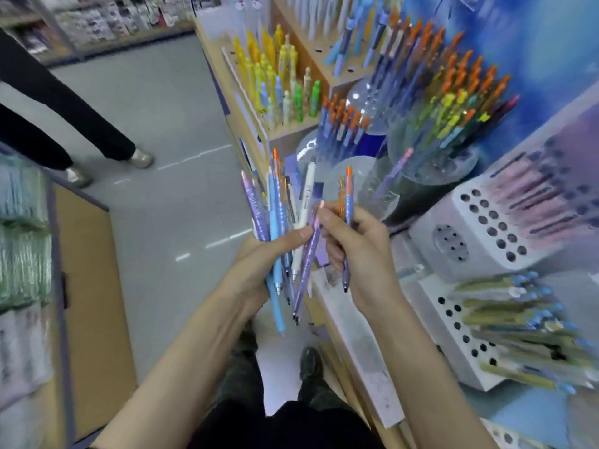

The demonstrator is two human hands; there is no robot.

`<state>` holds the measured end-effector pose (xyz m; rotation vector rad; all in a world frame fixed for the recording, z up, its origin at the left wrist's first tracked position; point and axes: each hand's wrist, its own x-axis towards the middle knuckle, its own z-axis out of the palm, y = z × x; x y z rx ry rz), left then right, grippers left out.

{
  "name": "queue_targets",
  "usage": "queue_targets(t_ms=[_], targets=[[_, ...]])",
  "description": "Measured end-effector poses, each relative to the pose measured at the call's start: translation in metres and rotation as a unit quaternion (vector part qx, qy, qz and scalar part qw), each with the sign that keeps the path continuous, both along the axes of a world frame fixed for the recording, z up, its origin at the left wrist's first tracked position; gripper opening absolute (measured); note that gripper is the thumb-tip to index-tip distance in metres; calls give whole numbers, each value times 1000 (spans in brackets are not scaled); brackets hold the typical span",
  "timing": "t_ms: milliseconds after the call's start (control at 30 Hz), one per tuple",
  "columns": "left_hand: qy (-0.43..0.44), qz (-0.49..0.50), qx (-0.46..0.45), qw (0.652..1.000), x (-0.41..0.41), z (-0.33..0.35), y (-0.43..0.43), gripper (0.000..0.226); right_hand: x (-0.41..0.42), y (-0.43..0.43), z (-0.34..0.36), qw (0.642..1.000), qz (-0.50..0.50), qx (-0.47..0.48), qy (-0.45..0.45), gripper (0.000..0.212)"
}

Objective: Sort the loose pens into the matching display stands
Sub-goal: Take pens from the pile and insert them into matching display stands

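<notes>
My left hand (259, 264) grips a bundle of loose pens (282, 222), several of them purple, light blue, white and orange-capped, fanned upward. My right hand (353, 251) holds a blue pen with an orange cap (348, 202) upright, and its fingertips touch a purple pen (309, 254) at the edge of the bundle. On the shelf to the right stand a white perforated stand with pink and purple pens (492, 231), a white stand with olive-and-blue pens (466, 335), and clear round holders with orange-capped pens (434, 150).
A wooden shelf edge (356, 345) runs below my hands. Yellow and green pens (278, 82) fill a wooden stand further back. Another person's legs (64, 124) stand in the aisle at left. A low shelf with packaged goods (26, 254) borders the left.
</notes>
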<state>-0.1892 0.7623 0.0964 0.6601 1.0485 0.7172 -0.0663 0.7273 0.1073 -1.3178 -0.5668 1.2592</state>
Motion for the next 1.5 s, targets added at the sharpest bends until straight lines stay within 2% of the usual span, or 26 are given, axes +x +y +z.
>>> queue_targets(t_ms=[167, 267, 333, 467, 533, 700, 900, 1033, 1133, 1267, 1433, 1500], targets=[[44, -17, 29, 998, -31, -2, 87, 20, -34, 77, -5, 999, -40, 4, -2, 9], [65, -51, 65, 994, -52, 1, 142, 21, -55, 123, -7, 998, -52, 17, -6, 9], [73, -70, 75, 992, -63, 4, 175, 22, -68, 149, -8, 997, -64, 29, -9, 17], [81, -117, 86, 986, -70, 10, 227, 23, -84, 192, -4, 989, -147, 16, -3, 31], [72, -141, 80, 984, -68, 13, 244, 18, -83, 203, -4, 980, -196, 4, -42, 30], [68, -194, 77, 976, -47, 9, 276, 20, -65, 214, -10, 931, -267, -37, -245, 27], [59, -237, 68, 967, -18, 6, 296, 18, -42, 195, -26, 861, -329, -112, -372, 31], [60, -266, 69, 960, 2, 4, 302, 29, -35, 185, -41, 824, -360, -141, -414, 23], [89, -301, 72, 947, 14, 2, 308, 13, -37, 187, -47, 822, -383, -153, -394, 12], [80, -353, 82, 929, 22, 0, 322, 15, -45, 196, -58, 792, -411, -174, -417, 5], [81, -403, 87, 908, 30, 2, 347, 17, -55, 213, -67, 770, -447, -203, -408, 13], [76, -421, 84, 900, 33, 2, 356, 21, -59, 219, -67, 767, -453, -219, -398, 7]])
